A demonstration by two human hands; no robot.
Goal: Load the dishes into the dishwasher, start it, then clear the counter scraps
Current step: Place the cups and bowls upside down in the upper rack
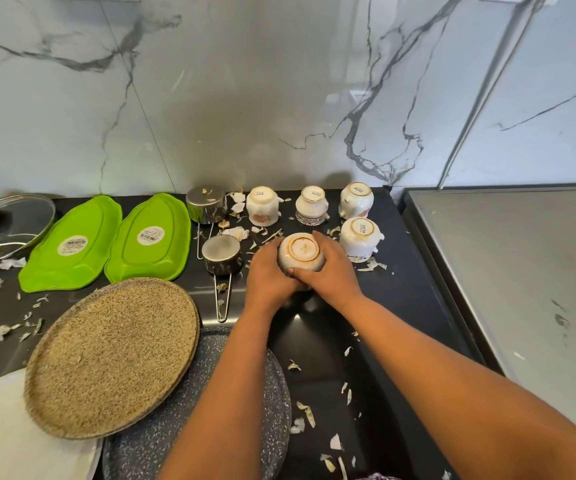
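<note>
An upside-down white cup (302,251) sits on the black counter (414,292), held from both sides. My left hand (266,275) grips its left side and my right hand (331,268) wraps its right side. Several more white cups stand inverted behind it: one at the back left (262,206), one at the back middle (311,205), one at the back right (356,199) and one just right of my hands (361,239). Two small steel saucepans (207,203) (222,254) lie inverted to the left. Onion-skin scraps (305,412) litter the counter.
Two green leaf-shaped trays (72,244) (149,237) lie upside down at the left, beside a glass lid (9,226). A speckled tan plate (113,356) rests on a dark speckled pan (245,410) and a white plate (9,441). A grey steel surface (522,289) borders the counter's right.
</note>
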